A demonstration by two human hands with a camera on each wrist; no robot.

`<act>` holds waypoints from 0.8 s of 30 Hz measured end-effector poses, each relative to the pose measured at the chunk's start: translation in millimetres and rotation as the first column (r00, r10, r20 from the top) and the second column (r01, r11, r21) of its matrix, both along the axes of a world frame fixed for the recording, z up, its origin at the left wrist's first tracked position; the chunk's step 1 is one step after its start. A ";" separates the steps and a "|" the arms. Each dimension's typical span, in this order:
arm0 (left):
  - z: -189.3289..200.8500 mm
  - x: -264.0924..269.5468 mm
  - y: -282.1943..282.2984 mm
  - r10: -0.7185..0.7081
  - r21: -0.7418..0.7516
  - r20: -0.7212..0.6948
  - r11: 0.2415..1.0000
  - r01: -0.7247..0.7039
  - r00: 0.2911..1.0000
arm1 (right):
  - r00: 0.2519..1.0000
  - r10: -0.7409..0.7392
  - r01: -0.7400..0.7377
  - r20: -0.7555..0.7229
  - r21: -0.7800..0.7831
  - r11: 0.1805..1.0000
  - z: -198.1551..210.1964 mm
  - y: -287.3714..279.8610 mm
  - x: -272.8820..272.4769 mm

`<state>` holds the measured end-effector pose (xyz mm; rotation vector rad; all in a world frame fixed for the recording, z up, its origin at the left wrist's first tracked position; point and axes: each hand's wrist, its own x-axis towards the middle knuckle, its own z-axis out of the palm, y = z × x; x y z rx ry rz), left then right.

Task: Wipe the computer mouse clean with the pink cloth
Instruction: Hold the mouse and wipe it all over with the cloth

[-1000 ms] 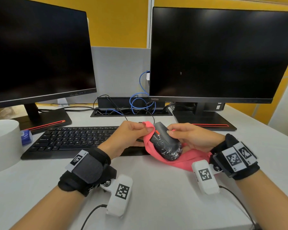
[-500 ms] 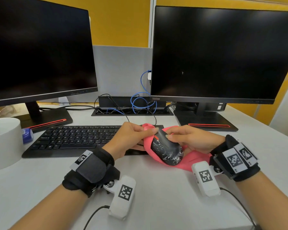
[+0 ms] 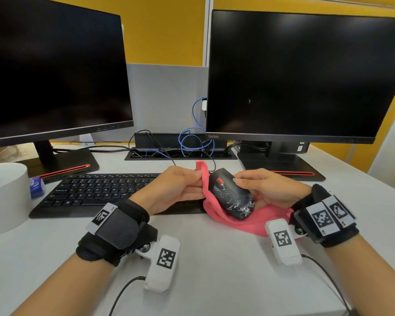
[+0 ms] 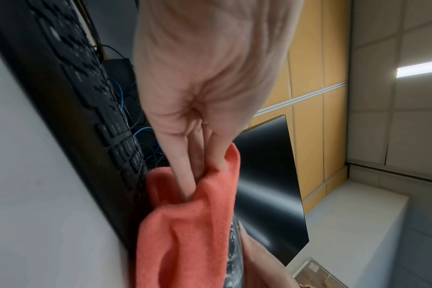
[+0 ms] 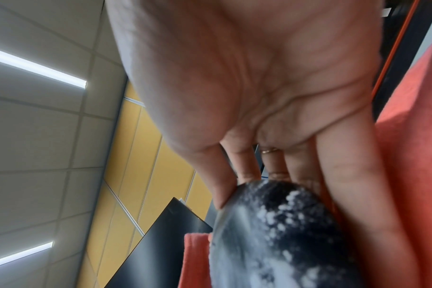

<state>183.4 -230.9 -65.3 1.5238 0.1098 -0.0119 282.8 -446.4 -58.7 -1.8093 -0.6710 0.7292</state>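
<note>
Near the worktop's middle, the mouse [image 3: 232,197] sat tilted on the pink cloth [image 3: 242,221], white specks remaining. The right hand [image 3: 263,189] gripped it; the left hand [image 3: 177,187], pinching cloth, had lifted a flap higher than before, so wiping seemed ready to resume.

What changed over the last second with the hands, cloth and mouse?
The left hand pulled its pinched cloth edge off the mouse front, so the red wheel and buttons now show. Unchanged: the right hand grips the mouse, white specks on its back, and the keyboard.
</note>
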 end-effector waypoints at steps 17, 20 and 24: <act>-9.7 4.1 -2.2 0.041 0.140 0.093 0.989 -0.054 0.995 | 0.992 0.088 -0.073 -0.088 0.154 0.985 -4.9 9.8 -7.0; -8.9 2.9 -2.6 0.030 0.131 0.098 0.990 -0.043 0.995 | 0.996 0.061 -0.049 -0.070 0.157 0.986 -5.2 9.8 -6.1; -9.1 1.1 -6.2 0.021 0.114 0.113 0.993 -0.034 0.993 | 0.996 0.064 -0.053 -0.058 0.164 0.985 -6.9 12.4 -7.1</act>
